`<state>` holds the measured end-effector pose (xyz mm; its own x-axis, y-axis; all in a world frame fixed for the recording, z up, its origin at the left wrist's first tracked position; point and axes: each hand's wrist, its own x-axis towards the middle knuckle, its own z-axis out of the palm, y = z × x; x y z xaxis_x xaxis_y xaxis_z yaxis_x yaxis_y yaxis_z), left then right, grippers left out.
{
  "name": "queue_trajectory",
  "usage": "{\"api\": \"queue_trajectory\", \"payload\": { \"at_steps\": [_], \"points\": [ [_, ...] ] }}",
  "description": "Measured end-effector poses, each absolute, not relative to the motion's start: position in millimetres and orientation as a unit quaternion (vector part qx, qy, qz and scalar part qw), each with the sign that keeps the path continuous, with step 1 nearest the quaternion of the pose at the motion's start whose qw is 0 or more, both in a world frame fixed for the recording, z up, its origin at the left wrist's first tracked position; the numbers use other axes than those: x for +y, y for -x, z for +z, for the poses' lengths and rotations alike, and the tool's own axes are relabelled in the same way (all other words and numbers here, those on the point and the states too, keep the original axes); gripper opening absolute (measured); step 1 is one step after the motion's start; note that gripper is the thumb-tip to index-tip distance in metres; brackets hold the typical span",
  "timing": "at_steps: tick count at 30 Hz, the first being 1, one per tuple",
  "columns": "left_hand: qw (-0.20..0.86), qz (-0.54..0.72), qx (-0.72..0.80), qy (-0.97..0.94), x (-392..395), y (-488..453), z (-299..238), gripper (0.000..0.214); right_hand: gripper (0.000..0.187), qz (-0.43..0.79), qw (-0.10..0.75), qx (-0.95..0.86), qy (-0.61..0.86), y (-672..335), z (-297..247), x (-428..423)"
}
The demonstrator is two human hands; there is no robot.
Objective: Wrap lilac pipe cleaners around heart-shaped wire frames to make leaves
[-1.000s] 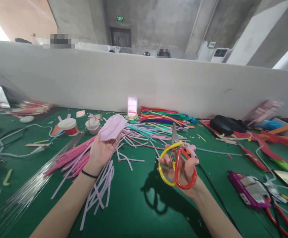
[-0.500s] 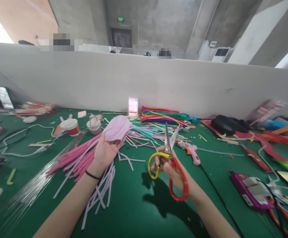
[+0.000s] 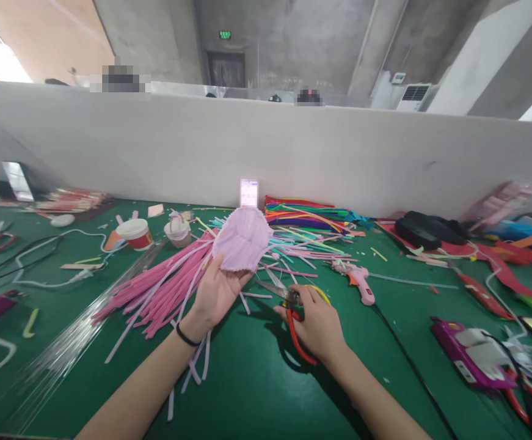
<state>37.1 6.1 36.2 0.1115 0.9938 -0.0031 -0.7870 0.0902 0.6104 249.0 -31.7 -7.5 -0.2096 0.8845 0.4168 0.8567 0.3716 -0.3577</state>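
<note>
A lilac petal-shaped piece [image 3: 244, 239], built of fuzzy pipe cleaners laid side by side, is held up by its lower edge in my left hand [image 3: 220, 290]. My right hand [image 3: 316, 321] is closed on scissors [image 3: 289, 298] with one red and one yellow handle. Their blades stand apart and point left, close to the bottom of the lilac piece; whether they touch it I cannot tell. Pink pipe cleaners [image 3: 156, 293] lie in a bundle behind my left hand, with loose lilac ones around and below it.
A pink glue gun [image 3: 361, 282] with a black cord lies to the right, near a purple power strip [image 3: 471, 354]. A lit phone [image 3: 248, 193] leans on the white partition [image 3: 256, 146], beside multicoloured pipe cleaners [image 3: 306, 215]. Paper cups [image 3: 135, 234] stand at the left.
My left hand has brought the lilac piece to the right. My right hand has turned the scissors from pointing up to pointing left, lowering them toward the piece.
</note>
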Motion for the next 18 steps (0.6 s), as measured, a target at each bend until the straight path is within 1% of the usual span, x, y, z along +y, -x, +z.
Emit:
{"api": "queue_trajectory", "payload": {
  "at_steps": [6,12,18],
  "points": [
    [0.713,0.615,0.221,-0.254,2.0,-40.4,33.4,0.037,0.043,-0.005,0.305,-0.761,0.573,-243.2,-12.6,-30.4],
    [0.702,0.631,0.220,-0.246,1.2,-40.5,36.4,0.037,0.038,-0.012,0.311,-0.748,0.586,-241.2,-12.4,-31.5],
    [0.699,0.639,0.216,-0.238,1.5,-40.5,40.4,0.036,0.037,-0.019,0.315,-0.740,0.594,-241.9,-11.3,-30.0]
  ]
}}
